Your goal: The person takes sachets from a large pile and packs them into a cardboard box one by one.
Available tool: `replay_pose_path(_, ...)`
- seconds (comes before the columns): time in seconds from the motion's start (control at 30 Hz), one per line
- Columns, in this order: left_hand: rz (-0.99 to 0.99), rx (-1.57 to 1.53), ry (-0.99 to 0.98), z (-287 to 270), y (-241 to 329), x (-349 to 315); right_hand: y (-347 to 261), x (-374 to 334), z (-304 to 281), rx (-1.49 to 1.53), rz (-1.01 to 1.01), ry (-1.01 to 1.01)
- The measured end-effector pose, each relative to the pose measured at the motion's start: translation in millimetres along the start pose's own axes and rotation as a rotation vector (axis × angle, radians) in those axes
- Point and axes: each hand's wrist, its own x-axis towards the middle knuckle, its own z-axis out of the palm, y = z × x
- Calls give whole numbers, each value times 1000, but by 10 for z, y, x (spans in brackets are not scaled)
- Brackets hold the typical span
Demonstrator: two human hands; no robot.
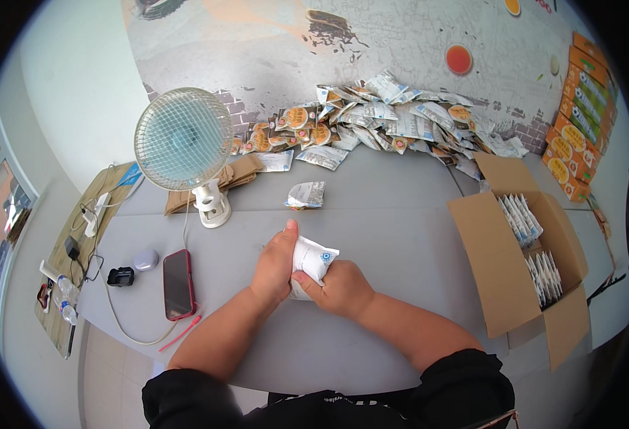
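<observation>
While both hands grip, white packet (313, 262) tilted, long axis up-right

White, grey and orange on my table

My hands squeeze a white packet (313, 261) with a blue mark; my phone (178, 284) is red-cased with a black screen, the table (393, 214) grey, the box (504, 264) brown, the heaped sachets (371, 121) white and orange.

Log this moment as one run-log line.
left hand: grips white packet | right hand: grips same packet | cardboard box: open, on right | packet pile: by wall
</observation>
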Motion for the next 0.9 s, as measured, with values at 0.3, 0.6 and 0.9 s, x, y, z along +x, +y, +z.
replay_pose_path(0.3,-36,43,2,81,-11,-24,108,14,-16,91,107,-6)
replay_pose_path(0.6,144,227,128,-26,72,49,135,54,-47,15,85,-73)
replay_pose_path(0.9,894,1117,-183,-10,146,-104,167,76,-133,-91,-136,-66)
